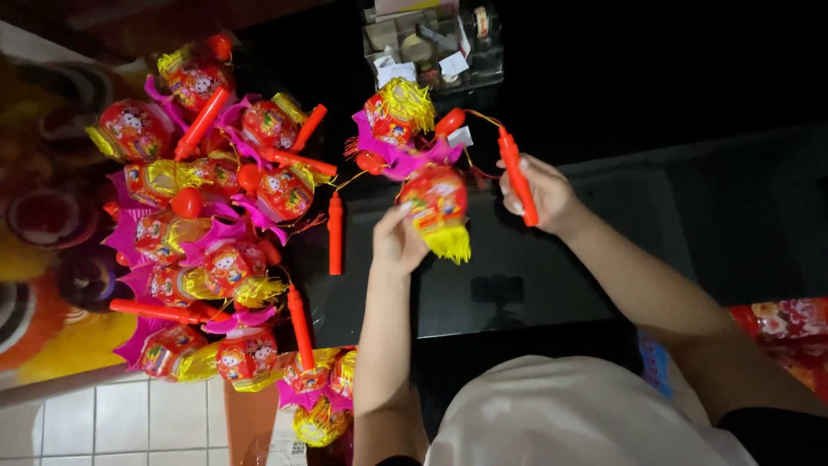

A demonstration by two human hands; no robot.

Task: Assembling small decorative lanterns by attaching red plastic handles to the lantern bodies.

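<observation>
Over a dark glossy table [535, 285], both hands work on toy lanterns. Left hand [398, 242] closed around the lower side of a red paper lantern [435, 200] with a yellow fringe [450, 243] hanging just beside the fingers. Right hand [542, 194] curled shut on a red plastic handle stick [516, 175], held slightly tilted from upright; a thin cord [483, 116] runs from its top toward a second lantern [395, 112], red with yellow tassel and magenta petals, lying just above the held one and touching it. Another red stick [335, 233] lies on the table left of the left hand. Far left: a big pile of matching lanterns [207, 224] with red sticks, heaped and overlapping. Top centre: a small open box [431, 47] holding tape rolls and paper bits, contents too small to tell further. White-shirted torso at bottom.
</observation>
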